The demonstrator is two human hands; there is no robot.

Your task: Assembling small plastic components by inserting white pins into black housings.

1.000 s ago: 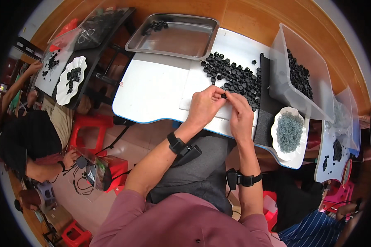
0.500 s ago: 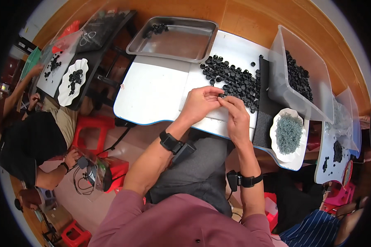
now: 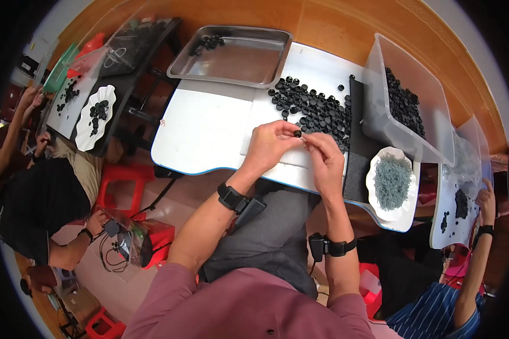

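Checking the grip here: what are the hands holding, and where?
A small black cap, pinched at its edge between left hand and right hand fingertips.

We saw bright, even overhead light, soft glare on the rectangular steel tray (image 3: 232, 53), sharp focus centrally, and fisheye bending with black vignetted corners.

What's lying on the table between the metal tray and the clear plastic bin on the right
In the head view, a loose pile of small black caps lies on the white table between the metal tray and the clear bin, beside a black mat.
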